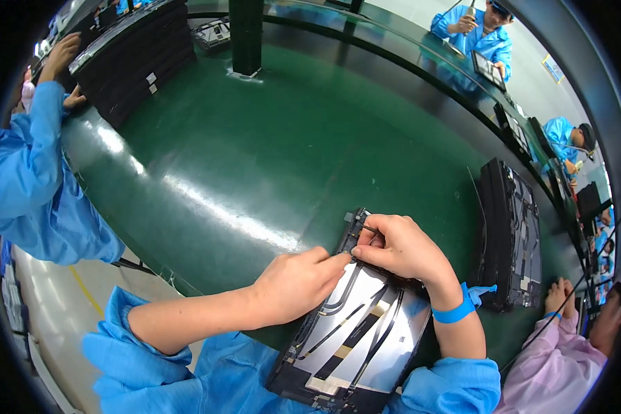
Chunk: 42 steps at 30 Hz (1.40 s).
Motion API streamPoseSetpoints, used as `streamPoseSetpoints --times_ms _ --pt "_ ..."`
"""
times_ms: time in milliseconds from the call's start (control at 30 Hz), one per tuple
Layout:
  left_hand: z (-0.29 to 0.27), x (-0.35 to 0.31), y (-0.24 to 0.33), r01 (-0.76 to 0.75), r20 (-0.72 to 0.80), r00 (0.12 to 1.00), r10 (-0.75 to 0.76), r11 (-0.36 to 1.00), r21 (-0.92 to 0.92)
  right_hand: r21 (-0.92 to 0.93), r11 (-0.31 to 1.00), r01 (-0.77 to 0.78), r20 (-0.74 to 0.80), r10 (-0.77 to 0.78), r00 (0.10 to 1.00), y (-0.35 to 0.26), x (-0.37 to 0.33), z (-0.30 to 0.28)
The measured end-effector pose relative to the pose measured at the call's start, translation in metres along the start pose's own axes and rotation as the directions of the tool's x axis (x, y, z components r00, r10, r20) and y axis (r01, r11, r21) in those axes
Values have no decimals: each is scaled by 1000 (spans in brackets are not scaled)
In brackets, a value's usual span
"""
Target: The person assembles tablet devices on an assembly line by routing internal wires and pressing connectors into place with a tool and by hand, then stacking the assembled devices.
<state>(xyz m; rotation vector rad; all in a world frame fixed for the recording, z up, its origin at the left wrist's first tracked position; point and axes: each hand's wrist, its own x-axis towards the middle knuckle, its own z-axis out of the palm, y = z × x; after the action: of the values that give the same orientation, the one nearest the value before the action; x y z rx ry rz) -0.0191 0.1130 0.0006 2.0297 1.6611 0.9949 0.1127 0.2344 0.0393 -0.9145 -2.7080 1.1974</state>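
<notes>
A flat electronic panel (393, 331) with a silver back, a black frame and dark cables lies slanted at the table's near edge, by my body. My left hand (293, 284) reaches over its left side, thumb and fingertips pinched together near the far end. My right hand (408, 250), with a blue band on the wrist, is bent over that same far end, its fingers curled in a pinch. Both sets of fingertips almost meet at the black frame. Whatever small part lies between them is hidden by the fingers.
The green tabletop (255, 152) spreads ahead. At right stands a stack of black trays (510, 234) with a similar panel on top. A tall black stack (138, 62) is far left, beside a co-worker's blue sleeve (41, 159). A dark post (245, 38) rises behind; a pink-sleeved person (559, 366) sits right.
</notes>
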Motion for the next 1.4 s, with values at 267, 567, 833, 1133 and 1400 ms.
streamPoseSetpoints --times_ms 267,567,833,1133,1400 --pt "-4 5 -4 -302 197 947 255 915 268 43 996 76 -12 -75 997 10 3 -1" --pt "-11 9 1 -358 339 906 252 885 298 -12 996 89 -17 -90 996 10 1 0" --pt "-6 4 10 -299 448 886 115 881 366 110 994 16 -421 33 906 8 -33 -24" --pt "-13 -108 45 -52 352 935 -41 967 251 -64 906 -417 434 402 806 28 -156 16" --pt "-86 -98 -40 220 55 965 -255 910 351 -118 993 -3 243 32 970 -11 -3 48"
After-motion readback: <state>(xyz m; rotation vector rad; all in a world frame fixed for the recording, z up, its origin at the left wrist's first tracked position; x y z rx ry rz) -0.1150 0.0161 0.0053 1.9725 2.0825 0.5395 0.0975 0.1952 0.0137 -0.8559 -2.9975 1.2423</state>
